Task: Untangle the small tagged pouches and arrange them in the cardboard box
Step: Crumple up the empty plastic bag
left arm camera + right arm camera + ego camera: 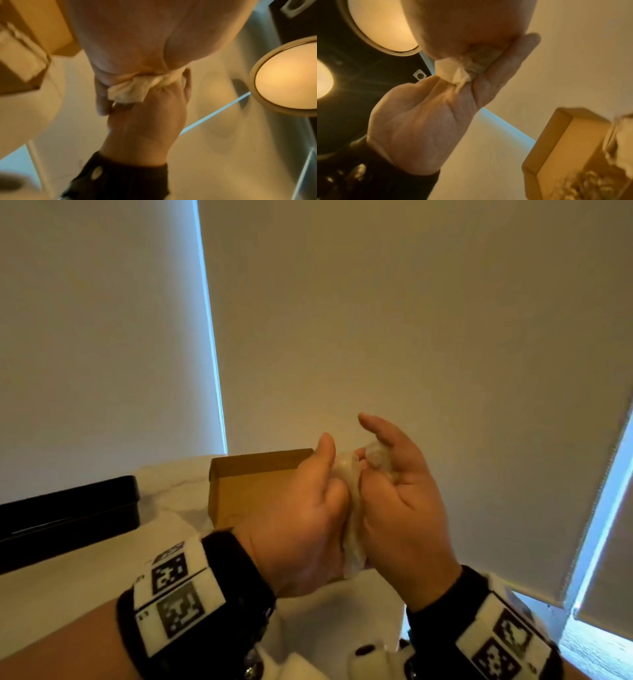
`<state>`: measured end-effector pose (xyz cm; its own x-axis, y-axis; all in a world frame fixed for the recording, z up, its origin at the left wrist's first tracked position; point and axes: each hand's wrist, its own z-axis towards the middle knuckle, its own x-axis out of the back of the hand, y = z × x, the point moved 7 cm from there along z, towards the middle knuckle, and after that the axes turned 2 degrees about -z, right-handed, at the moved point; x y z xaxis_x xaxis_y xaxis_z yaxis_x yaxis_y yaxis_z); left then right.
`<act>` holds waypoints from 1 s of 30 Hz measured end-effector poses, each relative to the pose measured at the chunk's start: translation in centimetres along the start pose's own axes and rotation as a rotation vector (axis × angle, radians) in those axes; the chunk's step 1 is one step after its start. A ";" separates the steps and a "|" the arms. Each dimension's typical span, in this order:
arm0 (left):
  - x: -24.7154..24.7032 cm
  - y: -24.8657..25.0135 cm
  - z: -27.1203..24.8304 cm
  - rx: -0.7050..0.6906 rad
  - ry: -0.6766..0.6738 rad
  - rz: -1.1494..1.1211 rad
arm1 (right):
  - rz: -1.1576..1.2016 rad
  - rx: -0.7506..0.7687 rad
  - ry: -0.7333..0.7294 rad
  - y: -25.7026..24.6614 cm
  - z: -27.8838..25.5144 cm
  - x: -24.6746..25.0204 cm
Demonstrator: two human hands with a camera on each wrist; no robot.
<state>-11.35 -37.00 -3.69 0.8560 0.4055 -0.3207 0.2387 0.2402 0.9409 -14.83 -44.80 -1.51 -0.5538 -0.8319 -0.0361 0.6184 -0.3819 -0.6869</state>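
Note:
A clump of small white pouches (352, 542) is held in the air between both hands, in front of the cardboard box (246, 474). My left hand (325, 484) grips the clump with curled fingers, thumb pointing up. My right hand (380, 463) pinches its upper end between thumb and fingers, the index finger sticking out. In the left wrist view a crumpled pouch (128, 88) pokes out between the two palms. The right wrist view shows the pouch (453, 70) squeezed the same way. The open box (565, 142) holds blurred pale pouches (621, 135). No tags or strings are discernible.
A black rectangular case (68, 508) lies on the white table (164, 508) left of the box. Pale roller blinds (411, 320) hang close behind the table. A round ceiling lamp (283, 81) glows in the wrist views.

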 end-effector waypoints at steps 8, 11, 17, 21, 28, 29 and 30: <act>0.6 -0.7 5.6 -0.201 0.265 0.357 | -0.726 0.039 -0.589 5.6 -0.8 3.3; -0.5 0.0 7.1 -0.464 0.405 0.794 | -0.285 -0.183 -0.476 7.3 -0.5 6.4; -3.8 -4.5 10.6 -0.452 0.096 1.021 | 0.618 -0.537 -0.313 11.1 -1.7 9.7; -3.8 -8.3 12.4 -0.166 -0.123 1.436 | 0.435 -0.515 -0.148 14.4 -2.3 14.7; 0.4 -12.7 13.5 0.363 -0.034 1.301 | -0.525 -0.619 -0.157 30.2 -10.0 21.5; 0.9 -12.7 13.8 0.336 -0.006 1.282 | -0.679 -0.639 -0.245 33.0 -12.2 21.4; 1.2 -12.6 14.0 0.315 0.029 1.282 | -0.797 -0.631 -0.338 35.8 -14.2 21.0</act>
